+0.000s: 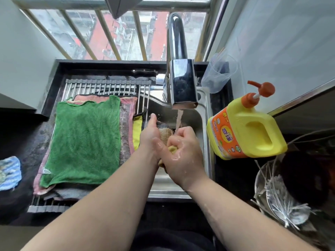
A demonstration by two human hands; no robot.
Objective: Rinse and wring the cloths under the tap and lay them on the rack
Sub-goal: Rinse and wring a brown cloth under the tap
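Observation:
A bunched brown and yellow cloth point(165, 135) sits between both my hands over the steel sink point(204, 113), right under the running tap point(182, 82). My left hand point(149, 134) grips its far end with the thumb raised. My right hand point(183, 153) is curled tightly round the near end, wet and glossy. Water falls onto the cloth beside my right knuckles. On the roll-up rack point(101, 86) to the left lie a green cloth point(81, 140) on top, pink and grey cloths point(126, 124) under it, and a yellow cloth point(137, 131) at the rack's right edge.
A yellow and orange pump bottle of detergent point(248, 129) stands right of the sink. A clear plastic jug point(218, 74) sits behind it. A steel bowl with a wire whisk point(277, 196) lies at the near right. A blue striped cloth point(9, 173) rests on the dark counter at far left.

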